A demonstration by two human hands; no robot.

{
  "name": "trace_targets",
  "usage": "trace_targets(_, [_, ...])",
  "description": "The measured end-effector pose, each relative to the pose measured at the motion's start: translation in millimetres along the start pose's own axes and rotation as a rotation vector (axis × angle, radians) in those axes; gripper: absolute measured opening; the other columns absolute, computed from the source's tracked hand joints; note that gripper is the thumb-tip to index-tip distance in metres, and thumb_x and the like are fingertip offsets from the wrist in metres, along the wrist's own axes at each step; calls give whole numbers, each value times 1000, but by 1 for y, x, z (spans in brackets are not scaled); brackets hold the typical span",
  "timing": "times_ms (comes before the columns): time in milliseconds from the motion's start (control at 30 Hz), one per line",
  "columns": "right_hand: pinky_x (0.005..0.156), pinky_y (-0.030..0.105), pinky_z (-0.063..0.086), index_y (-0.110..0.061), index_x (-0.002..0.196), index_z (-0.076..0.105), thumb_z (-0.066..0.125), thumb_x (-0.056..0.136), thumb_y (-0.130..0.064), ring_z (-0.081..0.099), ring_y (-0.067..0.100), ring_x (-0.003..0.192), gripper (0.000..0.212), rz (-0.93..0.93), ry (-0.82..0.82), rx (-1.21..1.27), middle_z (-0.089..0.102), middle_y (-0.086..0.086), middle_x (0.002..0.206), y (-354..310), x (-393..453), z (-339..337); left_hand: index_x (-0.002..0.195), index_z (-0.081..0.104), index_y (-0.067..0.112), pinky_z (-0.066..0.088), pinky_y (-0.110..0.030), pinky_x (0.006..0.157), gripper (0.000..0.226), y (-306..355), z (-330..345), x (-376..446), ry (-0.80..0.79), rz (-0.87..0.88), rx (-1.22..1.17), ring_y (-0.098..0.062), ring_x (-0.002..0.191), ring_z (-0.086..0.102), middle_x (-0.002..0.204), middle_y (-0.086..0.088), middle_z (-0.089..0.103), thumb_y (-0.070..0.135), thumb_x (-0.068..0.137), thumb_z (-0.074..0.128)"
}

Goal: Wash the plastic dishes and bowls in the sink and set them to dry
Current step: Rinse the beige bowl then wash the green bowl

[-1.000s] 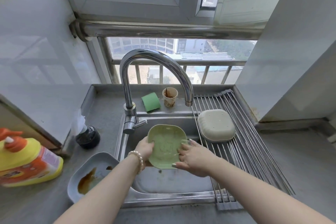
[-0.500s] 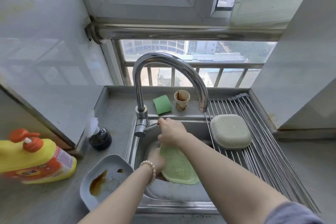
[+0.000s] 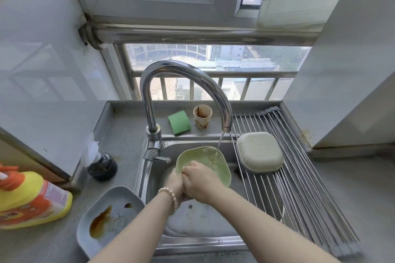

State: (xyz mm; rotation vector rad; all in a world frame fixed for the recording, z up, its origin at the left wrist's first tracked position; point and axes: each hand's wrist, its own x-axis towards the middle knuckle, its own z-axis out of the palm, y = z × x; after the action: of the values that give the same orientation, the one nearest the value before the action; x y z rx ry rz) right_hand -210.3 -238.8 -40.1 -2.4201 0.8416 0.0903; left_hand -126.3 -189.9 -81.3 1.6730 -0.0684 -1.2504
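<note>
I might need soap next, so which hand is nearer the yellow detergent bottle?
Left. The left hand sits on the bottle side of the green dish; the right hand is beyond it.

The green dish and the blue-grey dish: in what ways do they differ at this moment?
The green dish is tilted over the sink under running water; the blue-grey dish lies flat at the sink's left edge, untouched. The left hand holds the green dish while the right hand rubs its inside; no hand is on the blue-grey one. The blue-grey dish has a brown stain; the green one looks mostly clean. Both are shallow, with rounded corners.
</note>
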Motion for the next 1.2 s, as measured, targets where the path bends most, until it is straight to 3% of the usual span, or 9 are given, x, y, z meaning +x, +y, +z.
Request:
trace_targets(133, [112, 40, 26, -6, 126, 54, -14, 81, -68, 41, 30, 128, 102, -108, -101, -215, 51, 11, 136, 19, -58, 3, 116, 57, 9, 56, -55, 77, 31, -7, 5, 13, 53, 104, -33, -34, 90, 68, 103, -16, 68, 33, 100, 44])
trace_targets(233, [118, 37, 7, 2, 146, 28, -40, 51, -71, 24, 29, 142, 138, 57, -73, -439, 31, 17, 152, 37, -55, -17, 111, 61, 16, 58, -48, 62, 27, -8, 14, 1, 10, 71, -89, -31, 84, 69, 103, -13, 69, 33, 101, 43])
trace_targets(300, [118, 38, 0, 0, 150, 13, -27, 64, -79, 11, 29, 146, 123, 217, -45, -439, 14, 17, 158, 44, -38, -25, 102, 61, 19, 55, -35, 50, 27, -7, 29, -13, -92, 3, -144, -25, 77, 66, 96, -7, 70, 35, 103, 39])
trace_targets(400, [118, 41, -4, -10, 153, 6, 12, 96, -62, -4, 27, 148, 78, 187, -116, -286, -2, 12, 160, 32, -16, -28, 108, 60, 22, 51, -33, 64, 36, 2, 43, -26, -257, -95, -335, -15, 86, 62, 94, 4, 72, 44, 101, 32])
trace_targets(567, [119, 39, 3, -11, 152, 13, 14, 103, -45, 2, 23, 148, 60, -61, -335, -165, 8, 10, 160, 26, -45, -24, 123, 46, 13, 55, -46, 79, 38, 13, 21, -12, -187, 51, -396, -31, 96, 65, 115, -15, 63, 42, 101, 34])
trace_targets(733, [120, 38, 5, -2, 151, 15, -4, 77, -79, 10, 29, 147, 108, 209, -147, -317, 9, 18, 158, 53, -40, -35, 121, 50, 25, 58, -47, 68, 38, 7, 24, -26, -222, 49, -191, -28, 90, 68, 110, -7, 68, 50, 99, 31])
trace_targets(900, [119, 37, -7, -12, 153, 2, 15, 98, -59, -8, 20, 147, 74, 111, -105, 46, -5, 10, 160, 14, -22, -20, 132, 48, 19, 34, -37, 102, 47, 11, 40, -48, -336, -38, -528, -18, 122, 48, 140, 2, 47, 46, 98, 31])
trace_targets(1067, [119, 34, 1, -17, 153, 13, 14, 101, -53, 2, 19, 148, 64, -30, -314, -127, 5, 6, 160, 34, -53, -19, 137, 42, 22, 55, -52, 69, 60, 8, 7, -14, -228, -45, -329, -37, 97, 67, 122, -15, 63, 62, 93, 31])
trace_targets(1200, [120, 37, -4, -6, 153, 5, -8, 72, -85, 0, 25, 148, 114, 168, -116, -239, 3, 15, 160, 51, -36, -32, 130, 49, 24, 57, -47, 61, 51, 4, 15, -32, -281, -79, -243, -33, 86, 69, 113, -14, 69, 57, 97, 29])
